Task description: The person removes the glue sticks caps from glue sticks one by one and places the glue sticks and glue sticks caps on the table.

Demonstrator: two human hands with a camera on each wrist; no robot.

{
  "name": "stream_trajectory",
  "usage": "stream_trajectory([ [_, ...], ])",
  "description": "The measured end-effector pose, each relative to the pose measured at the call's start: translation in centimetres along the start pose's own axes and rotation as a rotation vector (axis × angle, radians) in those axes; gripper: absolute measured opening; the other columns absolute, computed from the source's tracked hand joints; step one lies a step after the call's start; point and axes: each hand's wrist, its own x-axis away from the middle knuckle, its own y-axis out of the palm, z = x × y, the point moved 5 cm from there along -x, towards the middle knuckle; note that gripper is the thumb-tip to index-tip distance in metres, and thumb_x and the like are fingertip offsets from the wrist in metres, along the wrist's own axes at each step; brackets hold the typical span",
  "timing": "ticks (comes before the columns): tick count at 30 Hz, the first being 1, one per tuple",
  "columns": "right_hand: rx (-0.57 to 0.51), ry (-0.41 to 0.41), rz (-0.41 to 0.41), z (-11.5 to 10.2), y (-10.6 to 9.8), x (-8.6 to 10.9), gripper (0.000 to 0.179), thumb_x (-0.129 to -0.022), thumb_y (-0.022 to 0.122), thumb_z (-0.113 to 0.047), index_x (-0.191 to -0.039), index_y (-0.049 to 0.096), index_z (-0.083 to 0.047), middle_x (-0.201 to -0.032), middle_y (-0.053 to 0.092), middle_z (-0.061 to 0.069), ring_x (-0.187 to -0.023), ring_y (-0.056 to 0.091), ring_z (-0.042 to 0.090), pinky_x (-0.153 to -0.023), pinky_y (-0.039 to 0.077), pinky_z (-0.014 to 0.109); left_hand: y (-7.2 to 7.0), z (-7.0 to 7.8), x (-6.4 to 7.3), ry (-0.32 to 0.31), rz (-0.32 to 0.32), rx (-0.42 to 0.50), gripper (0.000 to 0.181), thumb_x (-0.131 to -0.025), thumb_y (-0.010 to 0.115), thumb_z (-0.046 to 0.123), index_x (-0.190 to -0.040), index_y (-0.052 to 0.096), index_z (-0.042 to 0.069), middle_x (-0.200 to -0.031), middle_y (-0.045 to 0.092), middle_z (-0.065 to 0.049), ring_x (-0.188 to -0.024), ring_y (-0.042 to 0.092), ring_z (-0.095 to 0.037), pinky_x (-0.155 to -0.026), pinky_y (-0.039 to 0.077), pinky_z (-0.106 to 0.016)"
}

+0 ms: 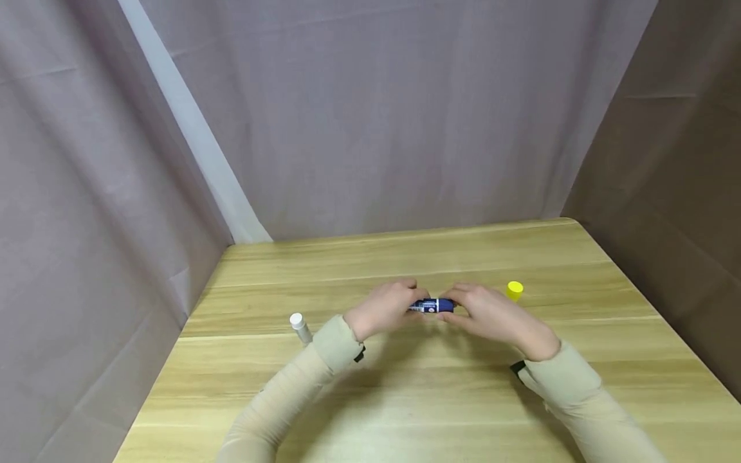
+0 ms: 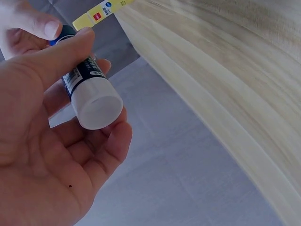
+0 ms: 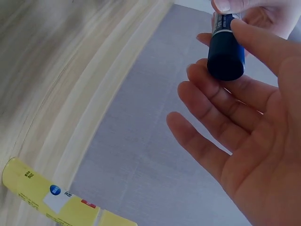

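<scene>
While in two hands (image 1: 386, 310) (image 1: 492, 314), one blue tube (image 1: 429, 305); nearby, two other tubes (image 1: 300, 326) (image 1: 514, 291).

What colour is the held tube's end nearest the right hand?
Dark blue; the tube's end shows best in the right wrist view.

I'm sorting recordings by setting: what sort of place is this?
Probably a curtained-off booth or workspace: cloth hangs behind and on both sides of a wood-grain table.

Unreadable small print on blue tube (image 2: 88, 79), yellow tube (image 3: 61, 197)
</scene>
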Motion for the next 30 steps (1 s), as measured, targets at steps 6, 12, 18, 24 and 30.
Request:
stream_trajectory([
  [6,-0.017,0.011,-0.005,0.2,0.7,0.1,0.022,-0.095,0.072,-0.029,-0.102,0.072,-0.008,-0.083,0.057,-0.005,-0.065,0.046,0.005,-0.056,0.040,0.023,0.6,0.0,0.3,0.017,0.004,0.008,0.024,-0.092,0.077,0.028,-0.110,0.072,0.014,-0.087,0.058,0.004,-0.070,0.050,-0.006,-0.062,0.041,-0.017],
  [12,0.004,0.001,0.055,0.1,0.3,-0.6,0.020,-0.091,0.077,-0.027,-0.100,0.071,-0.010,-0.088,0.060,-0.007,-0.070,0.049,0.005,-0.060,0.044,0.026,0.2,-0.5,0.3,0.020,0.001,0.046,0.023,-0.092,0.077,0.025,-0.110,0.072,0.012,-0.089,0.058,0.003,-0.072,0.051,-0.007,-0.065,0.042,-0.018],
  [18,0.029,-0.025,0.087,-0.5,0.4,-0.8,0.022,-0.088,0.081,-0.023,-0.099,0.067,-0.011,-0.090,0.059,-0.007,-0.072,0.051,0.006,-0.061,0.046,0.027,-0.3,-0.5,0.7,0.001,-0.005,0.063,0.024,-0.091,0.078,0.025,-0.111,0.073,0.013,-0.088,0.058,0.003,-0.072,0.051,-0.008,-0.064,0.042,-0.019],
  [24,0.057,-0.031,0.124,-0.9,0.7,-0.9,0.031,-0.083,0.085,-0.021,-0.102,0.065,-0.009,-0.094,0.061,-0.002,-0.074,0.055,0.012,-0.062,0.048,0.030,0.0,-0.8,1.0,0.007,0.005,0.058,0.023,-0.092,0.077,0.025,-0.111,0.073,0.013,-0.086,0.057,0.003,-0.071,0.049,-0.008,-0.064,0.041,-0.018],
  [30,0.017,0.031,0.074,-0.8,0.9,-1.1,0.050,-0.086,0.082,-0.026,-0.123,0.062,0.001,-0.105,0.063,0.007,-0.076,0.057,0.013,-0.063,0.049,0.030,0.1,-1.1,1.3,-0.004,-0.005,0.022,0.027,-0.092,0.076,0.029,-0.113,0.072,0.013,-0.089,0.059,0.003,-0.071,0.051,-0.007,-0.063,0.043,-0.018],
])
